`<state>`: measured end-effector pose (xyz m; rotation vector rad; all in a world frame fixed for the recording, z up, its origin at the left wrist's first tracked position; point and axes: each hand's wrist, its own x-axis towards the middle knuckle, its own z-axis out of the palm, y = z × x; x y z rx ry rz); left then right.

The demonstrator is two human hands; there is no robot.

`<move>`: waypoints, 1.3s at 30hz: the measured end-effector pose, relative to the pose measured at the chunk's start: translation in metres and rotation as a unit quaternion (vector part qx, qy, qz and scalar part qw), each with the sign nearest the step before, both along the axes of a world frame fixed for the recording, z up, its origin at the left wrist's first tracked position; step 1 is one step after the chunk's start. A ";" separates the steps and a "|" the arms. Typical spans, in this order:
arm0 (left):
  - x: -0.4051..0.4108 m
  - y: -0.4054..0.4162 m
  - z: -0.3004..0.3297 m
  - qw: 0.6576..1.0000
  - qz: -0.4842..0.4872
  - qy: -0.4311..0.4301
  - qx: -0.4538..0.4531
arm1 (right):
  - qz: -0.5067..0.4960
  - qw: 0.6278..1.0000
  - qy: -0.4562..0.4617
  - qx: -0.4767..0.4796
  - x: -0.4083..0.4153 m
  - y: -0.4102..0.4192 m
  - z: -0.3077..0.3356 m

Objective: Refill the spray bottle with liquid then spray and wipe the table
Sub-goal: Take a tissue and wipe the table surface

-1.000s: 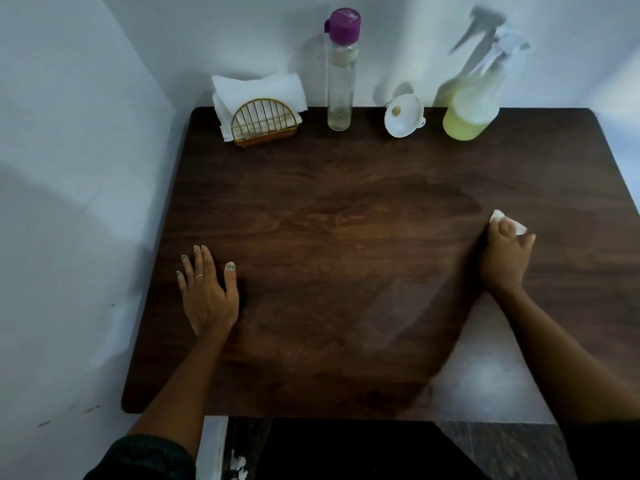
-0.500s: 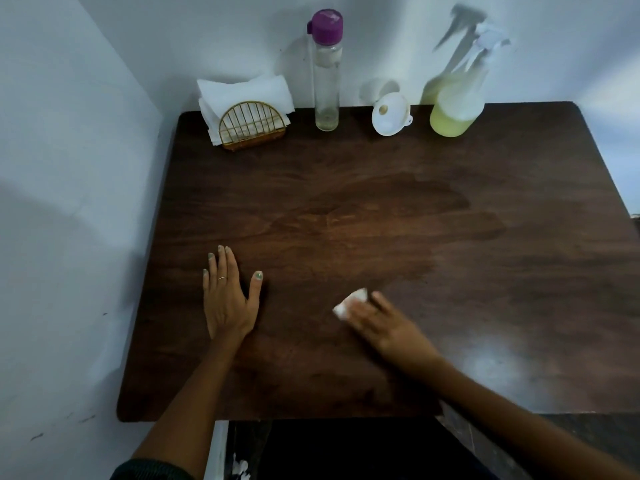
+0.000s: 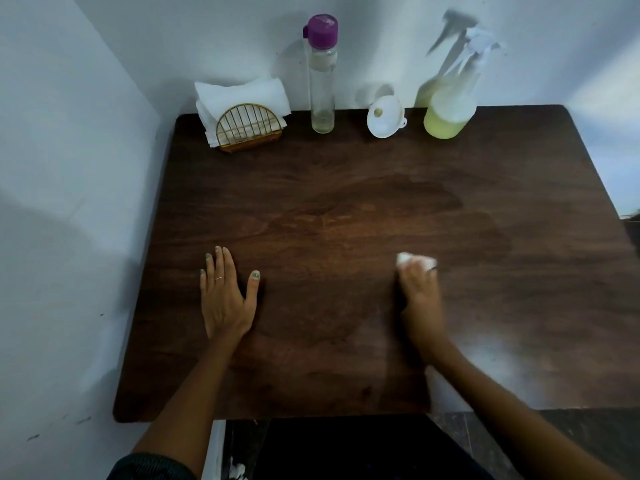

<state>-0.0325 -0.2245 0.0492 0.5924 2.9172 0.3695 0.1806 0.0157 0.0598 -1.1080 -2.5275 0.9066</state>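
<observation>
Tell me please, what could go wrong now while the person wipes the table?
1. The right hand holds only a small wad of tissue; on the wet patch it may soak and shred.
2. A wider sweep toward the back could knock over the tall bottle, the funnel or the spray bottle.

A single head-worn wide-angle view looks forward and steeply down, close over the table [image 3: 311, 188] against the wall
</observation>
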 end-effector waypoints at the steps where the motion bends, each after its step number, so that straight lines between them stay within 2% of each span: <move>1: 0.000 0.000 0.000 1.000 0.001 0.000 -0.001 | 0.060 0.998 0.016 -0.001 -0.001 -0.030 -0.005; 3: 0.000 0.000 0.000 1.000 0.000 0.003 -0.003 | 0.222 0.973 0.033 0.061 -0.001 -0.082 -0.012; 5: -0.001 0.001 0.000 1.000 -0.001 0.007 -0.002 | 0.381 0.917 0.013 0.114 0.002 -0.110 -0.013; 6: -0.001 0.001 -0.001 1.000 -0.002 0.010 -0.002 | 0.413 0.904 0.009 0.109 0.006 -0.113 -0.010; 7: 0.000 0.001 -0.001 1.000 -0.001 0.011 0.000 | 0.418 0.906 0.005 0.065 0.002 -0.118 0.000; 9: 0.000 0.001 -0.002 1.000 0.008 0.009 0.006 | 0.395 0.916 -0.008 -0.067 -0.003 -0.114 0.022; 10: 0.000 0.004 -0.001 1.000 0.017 0.002 0.010 | 0.341 0.925 0.003 -0.166 -0.009 -0.108 0.035; 11: 0.001 0.007 0.001 0.999 0.033 -0.009 0.021 | 0.263 0.920 0.016 -0.292 -0.014 -0.102 0.047; 12: 0.004 0.012 0.004 0.997 0.056 -0.015 0.046 | 0.179 0.901 0.045 -0.393 -0.019 -0.093 0.054; 13: 0.010 0.018 0.010 0.993 0.082 -0.013 0.085 | 0.097 0.866 0.083 -0.483 -0.024 -0.085 0.059; 16: 0.036 0.042 0.030 0.972 0.117 0.007 0.202 | -0.025 0.751 0.160 -0.641 -0.030 -0.059 0.064; 17: 0.046 0.051 0.037 0.960 0.115 -0.036 0.251 | -0.048 0.721 0.174 -0.670 -0.032 -0.052 0.068; 18: 0.055 0.060 0.044 0.933 0.120 -0.123 0.317 | -0.066 0.697 0.174 -0.692 -0.032 -0.045 0.068; 19: 0.065 0.068 0.055 0.882 0.133 -0.244 0.380 | -0.076 0.673 0.175 -0.714 -0.032 -0.039 0.069; 20: 0.074 0.074 0.066 0.818 0.148 -0.362 0.423 | -0.077 0.657 0.172 -0.730 -0.032 -0.036 0.070; 21: 0.082 0.079 0.072 0.767 0.157 -0.441 0.439 | -0.076 0.643 0.171 -0.743 -0.031 -0.034 0.072; 22: 0.089 0.081 0.077 0.742 0.155 -0.479 0.443 | -0.076 0.638 0.166 -0.748 -0.032 -0.033 0.072; 23: 0.095 0.082 0.079 0.744 0.145 -0.481 0.440 | -0.078 0.633 0.163 -0.753 -0.032 -0.034 0.072; 26: 0.102 0.082 0.076 0.784 0.149 -0.422 0.431 | -0.103 0.645 0.154 -0.741 -0.032 -0.036 0.070; 28: 0.101 0.083 0.070 0.793 0.163 -0.397 0.432 | -0.108 0.677 0.146 -0.714 -0.033 -0.036 0.070; 31: 0.099 0.084 0.068 0.799 0.172 -0.382 0.431 | -0.091 0.780 0.131 -0.605 -0.035 -0.038 0.070; 33: 0.100 0.085 0.069 0.810 0.169 -0.366 0.426 | -0.073 0.874 0.118 -0.466 -0.035 -0.042 0.067; 35: 0.103 0.087 0.069 0.819 0.170 -0.353 0.419 | -0.055 0.944 0.107 -0.307 -0.035 -0.046 0.063; 37: 0.107 0.090 0.069 0.815 0.174 -0.356 0.424 | -0.038 0.972 0.116 -0.203 -0.035 -0.051 0.061; 39: 0.111 0.094 0.071 0.803 0.177 -0.368 0.435 | -0.025 0.981 0.128 -0.143 -0.036 -0.057 0.061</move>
